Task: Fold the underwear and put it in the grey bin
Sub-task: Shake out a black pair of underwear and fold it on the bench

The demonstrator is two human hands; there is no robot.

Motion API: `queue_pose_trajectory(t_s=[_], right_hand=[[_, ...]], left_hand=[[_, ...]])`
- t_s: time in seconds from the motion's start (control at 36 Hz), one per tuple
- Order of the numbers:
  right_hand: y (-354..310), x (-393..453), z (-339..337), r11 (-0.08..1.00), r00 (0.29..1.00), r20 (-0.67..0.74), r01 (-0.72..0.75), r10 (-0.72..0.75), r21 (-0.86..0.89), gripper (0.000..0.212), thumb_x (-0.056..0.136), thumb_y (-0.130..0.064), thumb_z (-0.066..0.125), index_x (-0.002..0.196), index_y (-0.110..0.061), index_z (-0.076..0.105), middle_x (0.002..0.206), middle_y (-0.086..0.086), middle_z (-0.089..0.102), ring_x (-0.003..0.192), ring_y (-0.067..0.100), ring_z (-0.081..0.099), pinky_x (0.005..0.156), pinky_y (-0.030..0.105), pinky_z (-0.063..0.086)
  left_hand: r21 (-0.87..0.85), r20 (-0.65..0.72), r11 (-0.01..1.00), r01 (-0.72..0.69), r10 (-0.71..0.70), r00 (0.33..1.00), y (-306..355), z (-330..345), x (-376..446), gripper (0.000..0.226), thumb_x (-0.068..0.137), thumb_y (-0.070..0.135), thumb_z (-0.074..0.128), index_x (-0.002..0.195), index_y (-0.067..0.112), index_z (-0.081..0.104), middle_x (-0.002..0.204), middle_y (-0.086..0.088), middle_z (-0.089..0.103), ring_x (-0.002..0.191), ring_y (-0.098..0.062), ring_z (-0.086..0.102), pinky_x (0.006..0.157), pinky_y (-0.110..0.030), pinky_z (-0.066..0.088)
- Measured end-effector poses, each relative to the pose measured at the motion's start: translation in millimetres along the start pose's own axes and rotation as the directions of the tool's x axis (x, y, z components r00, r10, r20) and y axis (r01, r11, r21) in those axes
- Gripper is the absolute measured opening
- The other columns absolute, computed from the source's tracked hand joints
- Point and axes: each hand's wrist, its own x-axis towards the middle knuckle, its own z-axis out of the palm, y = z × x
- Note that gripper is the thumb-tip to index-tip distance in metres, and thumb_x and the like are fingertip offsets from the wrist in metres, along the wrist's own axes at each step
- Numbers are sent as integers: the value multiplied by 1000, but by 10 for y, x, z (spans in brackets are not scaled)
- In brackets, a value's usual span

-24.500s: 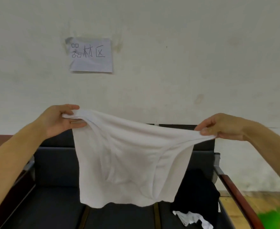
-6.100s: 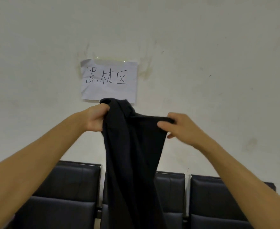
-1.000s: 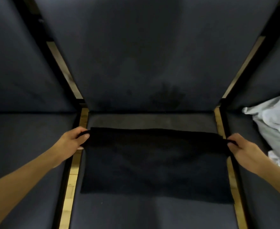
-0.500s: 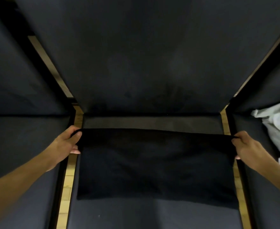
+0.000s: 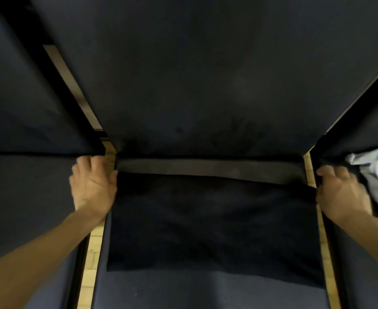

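Row of dark padded seats, matte upholstery, pale wood-toned floor strips showing in the gaps. Between the two hands, spread flat on the middle seat — black underwear, soft, roughly rectangular. Left hand beside its left top corner, thumb touching the edge, fingers extended and blurred; right hand curled at the right top corner, grip itself unclear. Beyond the right hand, crumpled white cloth. Versus half a second ago — left fingers released from their pinch, hands shifted farther up.
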Motion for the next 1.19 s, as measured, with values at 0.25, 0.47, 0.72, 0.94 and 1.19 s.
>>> queue_pose_trajectory(t_s=[0.25, 0.47, 0.72, 0.94, 1.19], right_hand=[[-1335, -277, 137, 763, 791, 0, 589, -611, 266, 36, 90, -14, 56, 126, -13, 54, 120, 10, 55, 112, 32, 52, 94, 41, 45], [-1269, -311, 242, 920, 923, 129, 335, -364, 203, 34, 95, -25, 53, 126, -15, 45, 122, 5, 53, 116, 23, 48, 88, 35, 44], [-1175, -1013, 346, 988, 793, 600, 17, -107, 154, 69, 87, -43, 61, 138, -9, 27, 130, 7, 52, 118, 25, 55, 90, 32, 45], [-1440, -1076, 395, 780, 883, 468, -273, -29, 564, 49, 88, -40, 63, 114, -9, 35, 95, 5, 54, 87, 24, 59, 67, 31, 48], [-1343, -1200, 526, 713, 855, 517, -340, -36, 613, 16, 84, -26, 64, 93, -14, 59, 89, 3, 63, 80, 19, 62, 72, 34, 56]], left_hand=[[-164, 220, 853, -496, 521, 824, 973, 222, -1171, 27, 80, 43, 47, 85, 17, 54, 70, -3, 57, 53, -22, 58, 45, -27, 49], [68, 289, 822, -566, 527, 799, 886, 361, -1101, 69, 35, 57, 86, 84, 16, 60, 73, -7, 56, 61, -28, 55, 57, -40, 43], [137, 238, 980, -145, 110, 965, 721, 81, -770, 83, 61, 44, 84, 126, 6, 49, 118, -12, 54, 104, -32, 54, 83, -48, 47], [-320, 595, 767, 557, -295, 747, 577, 86, -1051, 52, 81, 31, 73, 109, 12, 34, 102, -10, 57, 90, -26, 58, 72, -36, 51], [-391, 737, 673, 628, -180, 651, 421, 118, -1148, 28, 77, 20, 76, 103, 23, 68, 98, 0, 70, 89, -14, 65, 74, -25, 53]])
